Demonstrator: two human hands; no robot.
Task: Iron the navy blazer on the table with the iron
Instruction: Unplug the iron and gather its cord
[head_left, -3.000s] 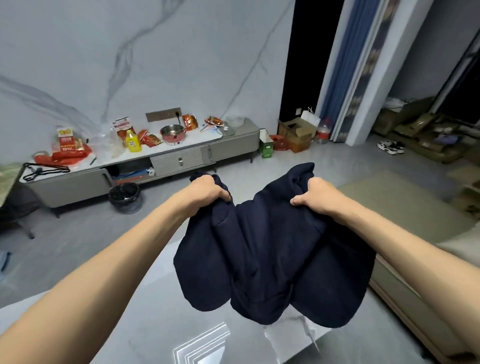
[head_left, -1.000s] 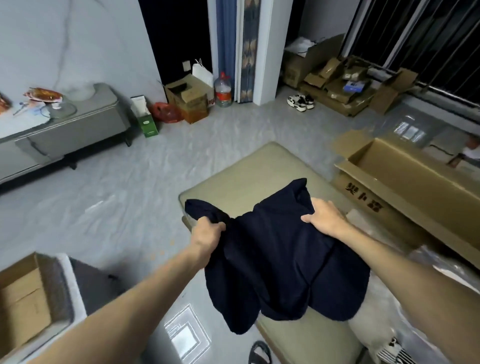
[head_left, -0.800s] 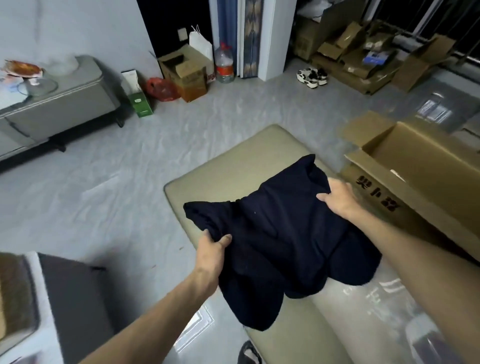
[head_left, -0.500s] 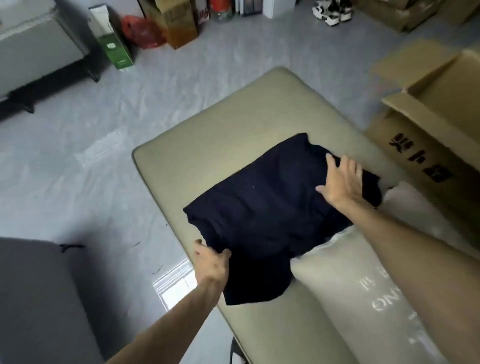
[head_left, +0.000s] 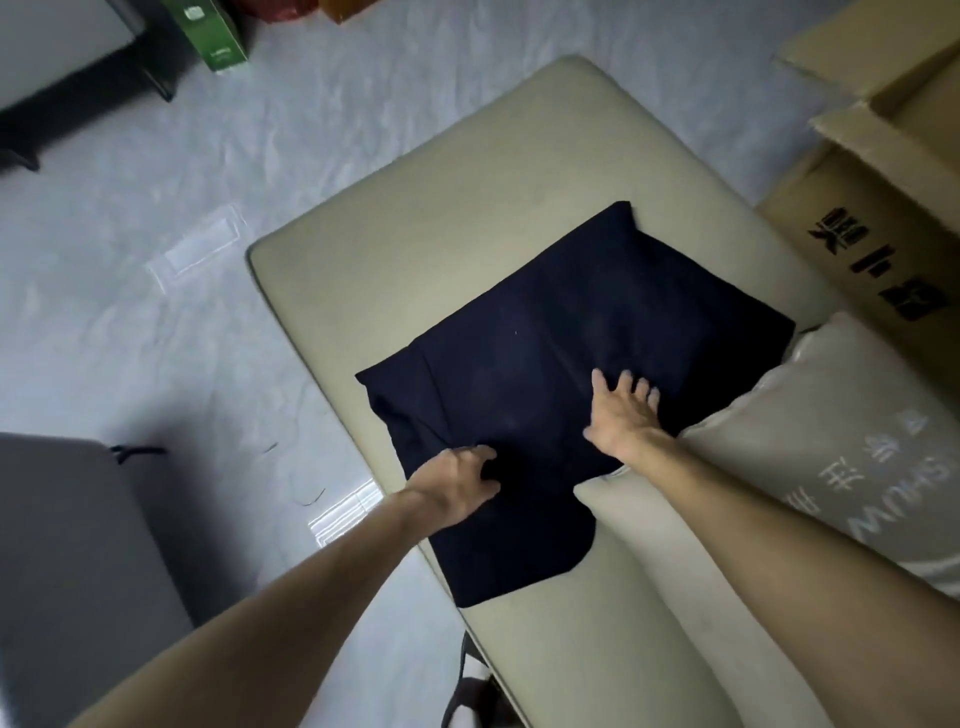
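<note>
Since half a second ago the right hand (head_left: 623, 413) has slid from the far right corner of the navy blazer (head_left: 566, 317) toward its middle, and the garment has settled lower and flatter on the bench (head_left: 415, 208). Three seconds back it hung in the air between both hands.

There is one blazer. It lies folded into a rough square on the beige padded bench, with a single flap reaching toward the near edge. Its right corner touches the one plastic-wrapped cushion (head_left: 852, 441), which carries pale printed lettering.

Two bare hands are on the cloth. The left hand (head_left: 457, 483) sits at the blazer's near left part, fingers curled into the fabric and grasping a fold of it. The right hand rests just beside it to the right, released — fingers spread and straight, palm pressing flat on the cloth.

One open cardboard box (head_left: 883, 208) with dark printed characters stands at the right of the bench. One green carton (head_left: 215, 36) stands on the grey floor (head_left: 156, 182) at far left — well apart from the bench. One grey furniture top (head_left: 62, 545) fills the near left corner.
</note>
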